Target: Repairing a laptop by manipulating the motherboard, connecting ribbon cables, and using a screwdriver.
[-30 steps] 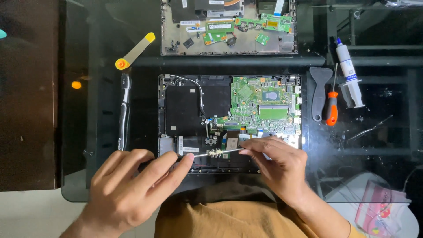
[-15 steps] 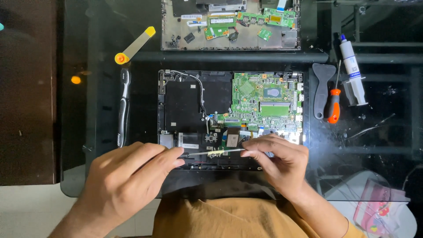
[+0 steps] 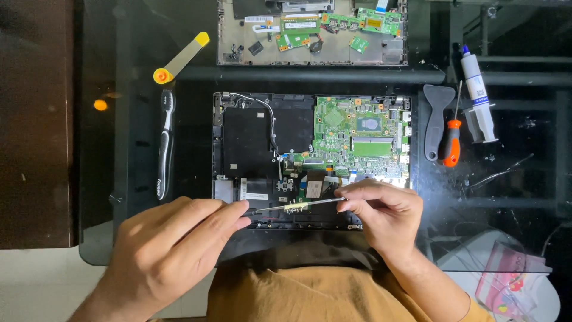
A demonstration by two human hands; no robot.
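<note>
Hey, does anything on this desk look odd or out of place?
A toothbrush lies beside the opened laptop, unusual among the screwdriver and syringe. Nothing looks spilled or broken. Both hands, left and right, hold a thin tool over the laptop.

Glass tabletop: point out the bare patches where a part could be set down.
Bare glass table lies right of the open laptop chassis, below the orange-handled screwdriver. More lies left of the toothbrush. It is crowded around the syringe and grey scraper, and where both hands hold a thin strip.
</note>
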